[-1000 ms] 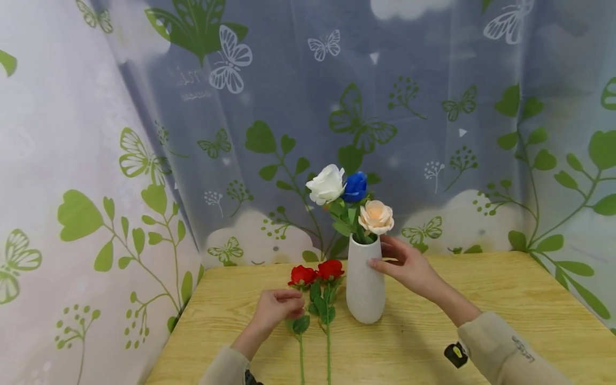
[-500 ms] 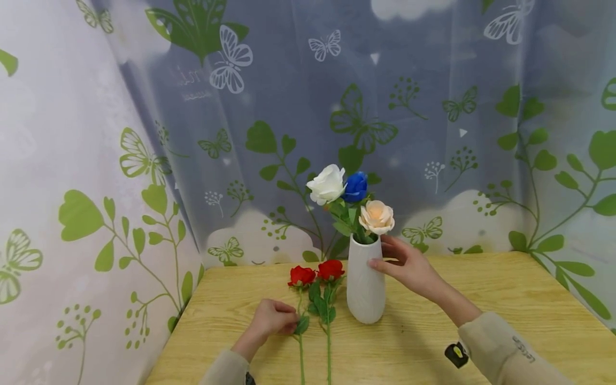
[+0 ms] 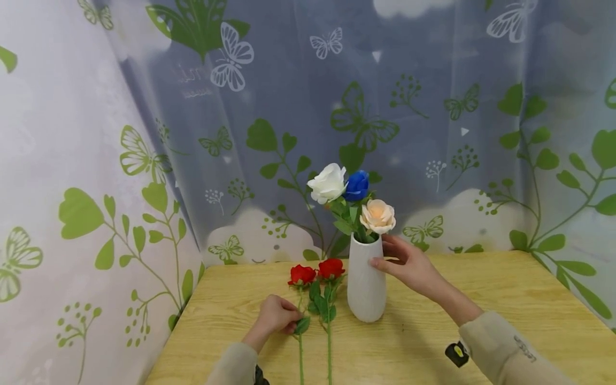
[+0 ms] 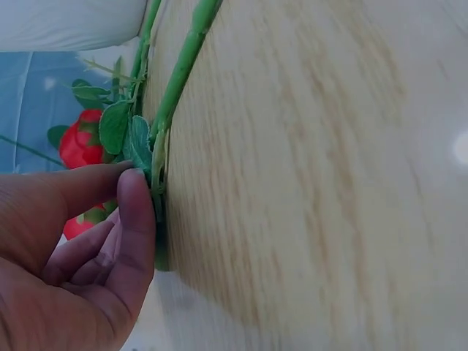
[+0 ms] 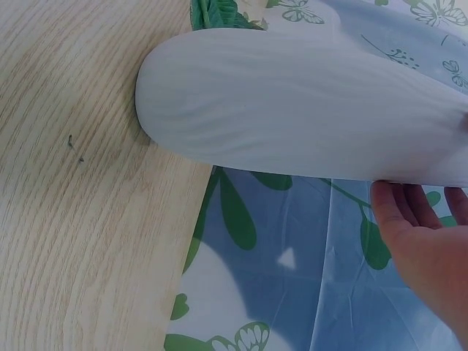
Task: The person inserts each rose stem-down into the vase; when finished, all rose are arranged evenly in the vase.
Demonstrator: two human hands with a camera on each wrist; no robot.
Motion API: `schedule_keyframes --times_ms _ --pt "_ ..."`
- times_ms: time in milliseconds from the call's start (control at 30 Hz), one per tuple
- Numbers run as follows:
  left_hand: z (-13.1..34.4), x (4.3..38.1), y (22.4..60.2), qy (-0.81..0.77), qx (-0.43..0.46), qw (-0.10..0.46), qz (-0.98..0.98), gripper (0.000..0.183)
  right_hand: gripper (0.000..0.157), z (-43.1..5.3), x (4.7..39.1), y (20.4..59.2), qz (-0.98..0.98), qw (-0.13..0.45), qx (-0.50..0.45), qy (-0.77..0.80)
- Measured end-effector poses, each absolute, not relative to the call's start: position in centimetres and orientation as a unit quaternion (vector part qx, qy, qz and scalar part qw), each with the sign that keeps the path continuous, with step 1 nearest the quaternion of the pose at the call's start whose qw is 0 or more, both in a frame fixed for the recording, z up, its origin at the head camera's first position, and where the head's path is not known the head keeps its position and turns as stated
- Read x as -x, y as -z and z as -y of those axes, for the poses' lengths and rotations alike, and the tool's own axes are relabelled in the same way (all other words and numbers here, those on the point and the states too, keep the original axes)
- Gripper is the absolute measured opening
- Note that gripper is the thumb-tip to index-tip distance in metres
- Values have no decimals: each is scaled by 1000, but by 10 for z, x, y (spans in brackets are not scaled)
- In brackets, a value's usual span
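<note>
Two red roses lie side by side on the wooden table, stems toward me. My left hand pinches the left red rose at its leafy stem; the left wrist view shows thumb and forefinger meeting at a green leaf. The other red rose lies just right of it. A white vase stands upright, holding a white rose, a blue rose and a peach rose. My right hand grips the vase's upper right side, thumb in front, fingers partly hidden behind.
A patterned curtain with leaves and butterflies hangs right behind the table and along both sides. A small black-and-yellow object shows by the right sleeve. The vase stands close to the right-hand red rose.
My left hand has come down from above the left red rose's stem and now pinches it near the leaf. The right hand and the vase stay as they were.
</note>
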State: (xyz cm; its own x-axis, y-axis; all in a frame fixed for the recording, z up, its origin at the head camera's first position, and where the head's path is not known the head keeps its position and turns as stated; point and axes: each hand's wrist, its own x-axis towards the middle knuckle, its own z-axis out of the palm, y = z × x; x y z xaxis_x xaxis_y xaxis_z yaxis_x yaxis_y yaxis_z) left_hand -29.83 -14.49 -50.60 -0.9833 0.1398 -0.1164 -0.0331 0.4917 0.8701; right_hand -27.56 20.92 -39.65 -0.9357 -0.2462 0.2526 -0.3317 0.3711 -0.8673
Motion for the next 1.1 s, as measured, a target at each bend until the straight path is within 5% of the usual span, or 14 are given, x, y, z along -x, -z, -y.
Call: schedule_keyframes --times_ms 300,867,1100 --pt "141 300 506 -490 -15 79 -868 9 78 -208 275 397 831 39 -167 -530" --pt "130 291 495 -477 -73 133 -866 53 76 -210 276 396 827 40 -178 -532" --pt "126 291 497 -458 -54 117 -880 38 76 -209 275 396 826 38 -174 -535"
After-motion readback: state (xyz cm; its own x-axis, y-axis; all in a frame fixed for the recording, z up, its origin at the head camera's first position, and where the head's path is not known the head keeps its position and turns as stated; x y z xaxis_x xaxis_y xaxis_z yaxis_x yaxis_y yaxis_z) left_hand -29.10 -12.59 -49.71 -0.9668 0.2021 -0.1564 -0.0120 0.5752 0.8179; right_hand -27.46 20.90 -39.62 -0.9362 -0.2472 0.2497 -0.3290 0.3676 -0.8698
